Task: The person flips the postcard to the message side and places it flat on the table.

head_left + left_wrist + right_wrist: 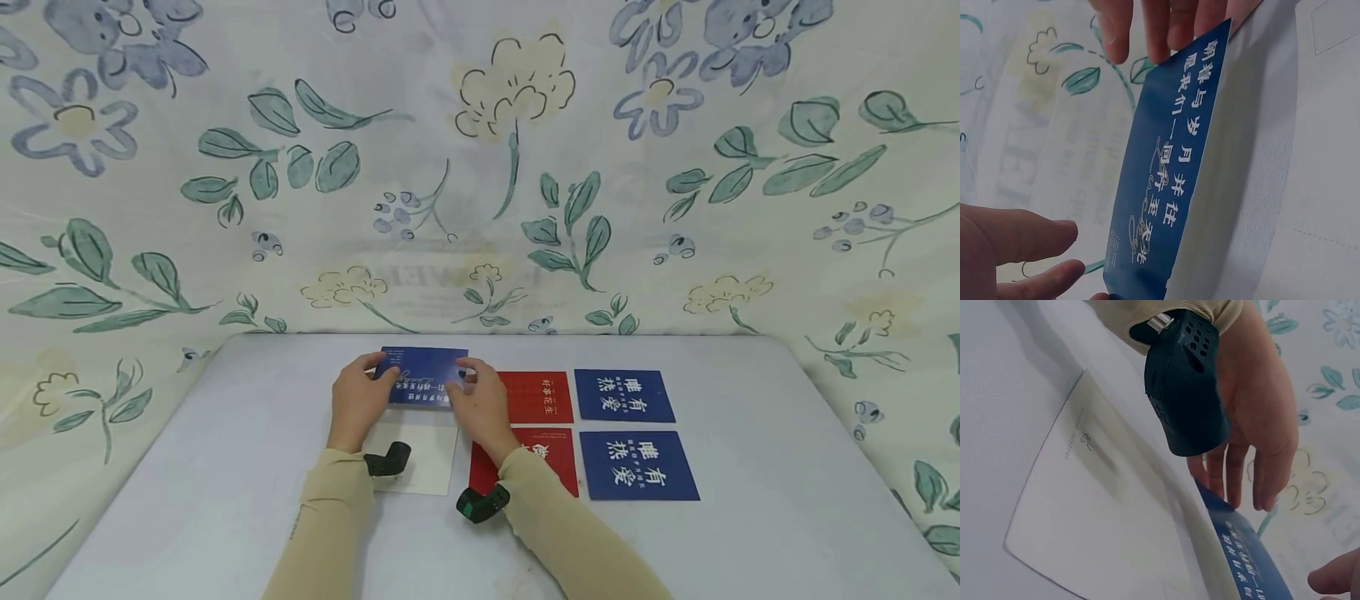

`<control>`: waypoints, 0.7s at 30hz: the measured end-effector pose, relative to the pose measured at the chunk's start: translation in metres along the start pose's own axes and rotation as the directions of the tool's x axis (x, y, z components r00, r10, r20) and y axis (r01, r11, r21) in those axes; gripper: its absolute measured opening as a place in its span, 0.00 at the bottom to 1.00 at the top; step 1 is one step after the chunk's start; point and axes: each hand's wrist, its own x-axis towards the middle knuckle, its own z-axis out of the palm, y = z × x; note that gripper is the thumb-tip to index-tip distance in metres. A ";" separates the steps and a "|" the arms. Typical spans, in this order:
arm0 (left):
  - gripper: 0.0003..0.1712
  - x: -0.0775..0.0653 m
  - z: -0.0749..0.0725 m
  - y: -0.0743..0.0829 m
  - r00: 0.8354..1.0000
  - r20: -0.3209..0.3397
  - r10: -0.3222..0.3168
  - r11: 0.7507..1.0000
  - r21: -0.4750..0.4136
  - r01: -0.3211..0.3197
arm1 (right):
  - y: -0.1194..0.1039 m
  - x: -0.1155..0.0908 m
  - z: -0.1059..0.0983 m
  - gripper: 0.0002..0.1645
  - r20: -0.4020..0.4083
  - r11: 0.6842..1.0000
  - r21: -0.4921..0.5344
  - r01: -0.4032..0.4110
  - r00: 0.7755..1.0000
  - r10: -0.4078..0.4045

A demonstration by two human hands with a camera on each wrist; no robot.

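Left hand (pixel 355 404) and right hand (pixel 482 408) reach over the desk (pixel 757 442). Two blue cards (pixel 640 467), two red cards (pixel 534 396) and a cream card (pixel 429 457) look settled; the tilted blue card (pixel 422 375) both pinch, beyond the cream one, seems yet unlaid.

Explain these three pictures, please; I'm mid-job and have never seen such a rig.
No machine here: these are a person's left hand and right hand. The wide picture comes from a head camera; the close ones from black cameras on the wrists. Both hands hold a blue card by its ends, tilted. On the pale table lie a white card, nearer the person, and, to the right, two red cards, then two more blue cards. Behind is a flowered backdrop.
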 end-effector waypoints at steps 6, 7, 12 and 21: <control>0.25 0.000 0.000 0.002 1.000 -0.008 0.006 1.000 -0.010 -0.006 | -0.001 0.000 0.001 0.23 -0.006 1.000 -0.007 -0.010 1.000 0.010; 0.25 0.000 0.000 0.002 1.000 -0.011 0.009 1.000 -0.011 -0.009 | -0.001 0.000 0.001 0.23 -0.006 1.000 -0.008 -0.014 1.000 0.014; 0.25 0.001 -0.001 0.002 1.000 -0.024 0.017 1.000 -0.016 -0.017 | -0.003 0.000 0.002 0.24 -0.010 0.999 -0.015 -0.030 1.000 0.030; 0.25 0.001 -0.002 0.002 0.998 -0.050 0.035 0.998 -0.042 -0.037 | -0.003 0.000 0.002 0.27 -0.001 0.999 0.000 -0.041 0.999 0.041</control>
